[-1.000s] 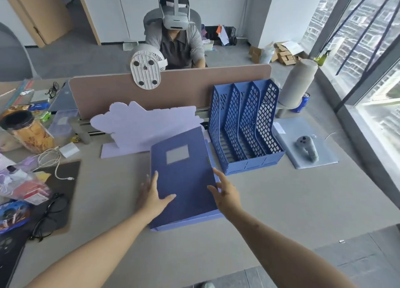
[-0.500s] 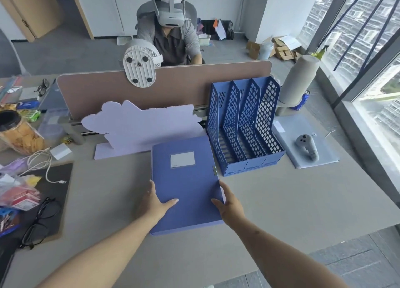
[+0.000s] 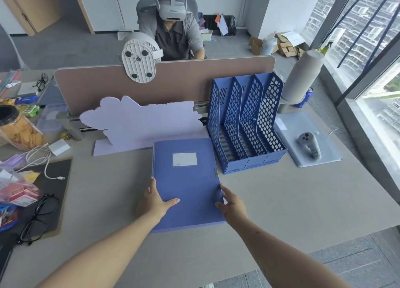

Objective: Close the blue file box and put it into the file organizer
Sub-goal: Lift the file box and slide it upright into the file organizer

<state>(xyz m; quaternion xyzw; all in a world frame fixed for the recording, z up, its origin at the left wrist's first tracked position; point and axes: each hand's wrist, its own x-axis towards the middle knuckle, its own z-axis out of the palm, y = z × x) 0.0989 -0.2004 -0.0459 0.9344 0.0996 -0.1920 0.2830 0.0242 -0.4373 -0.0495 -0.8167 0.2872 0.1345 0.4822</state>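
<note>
The blue file box [image 3: 186, 179] lies flat on the grey desk [image 3: 303, 201] with its lid down and a white label on top. My left hand [image 3: 153, 203] clasps its left edge near the front, thumb lying on the lid. My right hand [image 3: 232, 205] holds the right edge, fingers along the side below the small clasp. The blue mesh file organizer [image 3: 246, 123] stands upright just behind and to the right of the box, its three slots holding nothing.
A pale cutout board [image 3: 140, 125] stands behind the box against the brown partition [image 3: 184, 81], with a white fan [image 3: 139, 60] on top. A grey controller [image 3: 309, 143] lies right of the organizer. Glasses [image 3: 36, 218], a cable and a snack jar [image 3: 17, 129] crowd the left. A person [image 3: 173, 27] sits opposite.
The lid, raised at its far end a second ago, now lies flat on the box. Both hands have slid outward to the box's side edges.
</note>
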